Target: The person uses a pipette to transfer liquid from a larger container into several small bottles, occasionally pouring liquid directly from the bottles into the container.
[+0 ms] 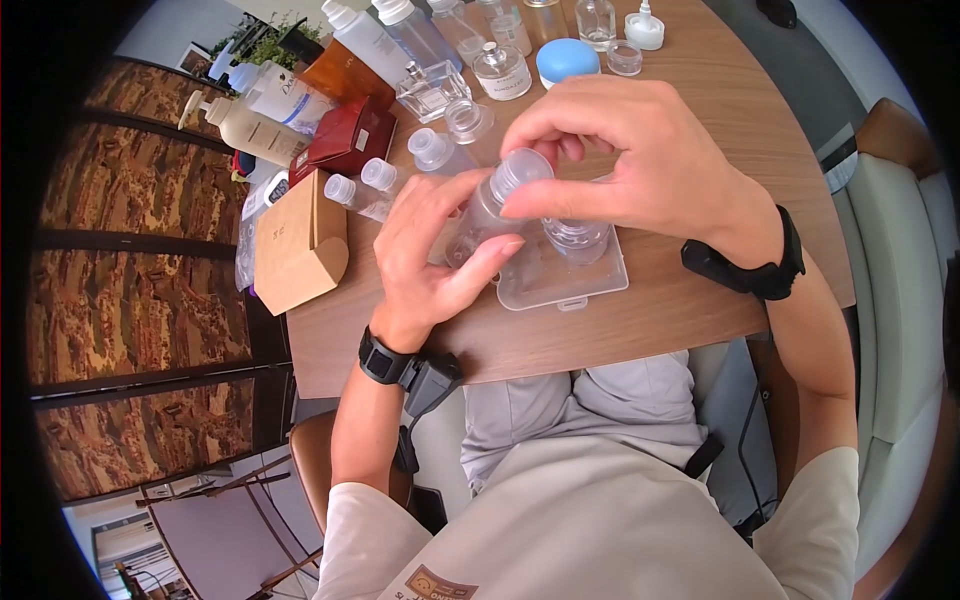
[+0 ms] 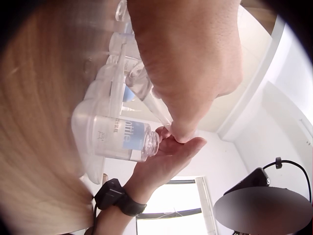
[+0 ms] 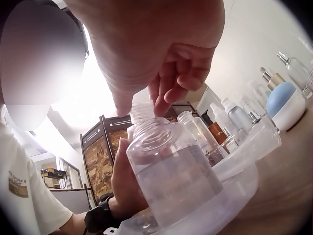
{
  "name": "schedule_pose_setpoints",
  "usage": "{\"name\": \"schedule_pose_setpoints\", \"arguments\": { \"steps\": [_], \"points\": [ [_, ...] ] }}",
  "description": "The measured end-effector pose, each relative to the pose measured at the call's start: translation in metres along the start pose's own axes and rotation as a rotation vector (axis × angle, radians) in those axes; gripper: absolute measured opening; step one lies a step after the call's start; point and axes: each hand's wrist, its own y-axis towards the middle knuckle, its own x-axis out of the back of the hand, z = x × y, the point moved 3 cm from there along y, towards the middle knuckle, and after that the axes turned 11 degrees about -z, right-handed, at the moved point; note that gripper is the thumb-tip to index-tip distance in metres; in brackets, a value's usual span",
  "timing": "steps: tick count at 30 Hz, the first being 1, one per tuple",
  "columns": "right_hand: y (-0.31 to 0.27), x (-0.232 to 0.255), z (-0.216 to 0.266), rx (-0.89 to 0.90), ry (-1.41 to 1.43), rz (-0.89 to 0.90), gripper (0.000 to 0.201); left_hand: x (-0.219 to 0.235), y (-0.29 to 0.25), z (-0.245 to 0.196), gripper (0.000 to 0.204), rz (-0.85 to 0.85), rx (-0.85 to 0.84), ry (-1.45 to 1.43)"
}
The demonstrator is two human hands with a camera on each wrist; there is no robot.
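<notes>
In the head view the left hand grips a clear bottle, tilted above a clear plastic tray. The thumb and a finger of the right hand pinch that bottle's translucent cap. An uncapped clear bottle stands in the tray; the left wrist view shows a blue label on it, and the right wrist view shows its open threaded neck and liquid inside. The held bottle's lower part is partly hidden by the left hand.
Small capped bottles stand behind the left hand. Along the back are pump bottles, perfume bottles and a blue-topped round container. A dark red box and a brown carton sit at the left edge.
</notes>
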Motion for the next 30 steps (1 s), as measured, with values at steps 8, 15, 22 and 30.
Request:
{"name": "schedule_pose_setpoints", "arguments": {
  "steps": [8,15,22,30],
  "points": [
    [0.001,-0.012,0.002,0.387,-0.005,-0.367,0.036,-0.001,-0.002,0.003,0.046,-0.017,-0.018,-0.015],
    [0.001,0.0,0.001,0.154,-0.032,-0.138,0.029,0.001,-0.002,0.003,0.046,-0.016,-0.002,-0.012],
    [0.004,0.005,-0.005,0.296,0.035,-0.329,0.021,0.001,-0.003,0.004,0.045,-0.028,0.015,-0.01],
    [0.013,0.037,-0.067,-0.244,0.452,-0.415,0.034,0.0,0.0,0.0,0.046,-0.009,-0.005,0.013]
  ]
}}
